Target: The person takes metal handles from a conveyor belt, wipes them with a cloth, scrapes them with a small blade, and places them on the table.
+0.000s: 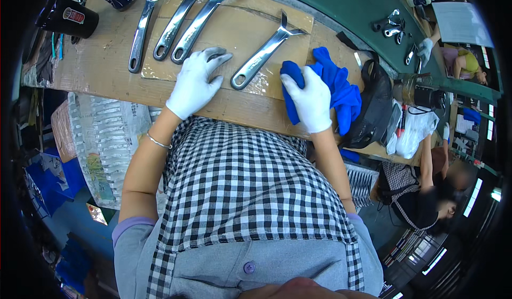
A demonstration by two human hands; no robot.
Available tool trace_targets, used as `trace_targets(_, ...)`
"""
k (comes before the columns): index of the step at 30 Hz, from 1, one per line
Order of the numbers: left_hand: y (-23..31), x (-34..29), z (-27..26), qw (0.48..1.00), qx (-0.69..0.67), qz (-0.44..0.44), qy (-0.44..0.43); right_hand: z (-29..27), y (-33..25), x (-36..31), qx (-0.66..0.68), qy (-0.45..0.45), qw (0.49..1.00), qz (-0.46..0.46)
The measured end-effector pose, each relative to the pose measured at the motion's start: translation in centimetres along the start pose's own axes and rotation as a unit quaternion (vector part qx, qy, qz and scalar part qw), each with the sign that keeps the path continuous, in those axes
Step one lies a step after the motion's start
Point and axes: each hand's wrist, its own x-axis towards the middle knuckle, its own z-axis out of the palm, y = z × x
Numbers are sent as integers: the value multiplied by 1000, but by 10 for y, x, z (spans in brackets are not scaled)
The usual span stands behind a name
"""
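White gloves cover both my hands. My left hand rests on the cardboard-topped bench with its fingers apart and nothing in them, close to the handle end of a shiny adjustable-wrench body. Two similar wrench bodies lie to its left, one in the middle and one at the outer side. Another wrench body lies alone between my hands, its forked head pointing away from me. My right hand is closed around a bunched blue cloth, whose loose folds spill to the right.
Dark cups stand at the far left. A black bag and a white plastic bag sit right of the cloth. Beyond the bench runs a green surface with more metal parts. Other people work at the right.
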Motion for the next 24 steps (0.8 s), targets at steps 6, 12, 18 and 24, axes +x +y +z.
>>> trace_targets(6, 35, 7, 15, 999, 38, -4, 18, 25, 15, -7, -74, 18, 981, -179)
trace_targets(12, 38, 12, 38, 993, 109, -4, 40, 34, -7, 16, -134, 10, 952, -274)
trace_targets(18, 36, 11, 39, 992, 113, -6, 56, 29, -18, 24, -145, -7, 944, -297)
trace_targets(24, 35, 16, 37, 992, 122, -24, 28, 33, -19, 29, -142, -20, 949, -281)
